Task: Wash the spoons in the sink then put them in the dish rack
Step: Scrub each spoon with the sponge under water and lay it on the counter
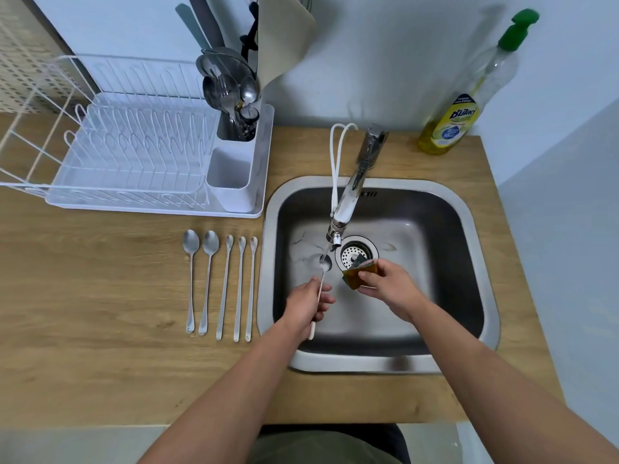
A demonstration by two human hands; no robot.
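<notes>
Item: one long-handled metal spoon (324, 266), gripped by the left hand (310, 304) around its slim handle, bowl pointing away from the person and held under the thin stream from the chrome faucet (355, 182), over the basin of the stainless steel sink (469, 262) (rounded corners, brushed walls, wet floor). Item: one amber and green sponge (358, 274), pinched between thumb and fingers of the right hand (390, 289), just right of the spoon bowl and just in front of the round perforated drain strainer (355, 254). Item: five metal spoons (221, 286), lying parallel on the wood-grain countertop (100, 329) to the left of the left hand, bowls away from the person; the two farthest left had broad oval bowls, the three nearest the sink rim were thin with small bowls. Bare countertop extended left of the row. Item: white wire dish rack (134, 155) on a white plastic tray, beyond and left of the left hand, its cutlery holder (231, 175) at the sink side, rear compartment packed with steel utensils. Item: clear dish soap bottle (449, 125), green pump, yellow liquid, yellow label (lettering not legible), standing beyond the right hand at the wall corner.
</notes>
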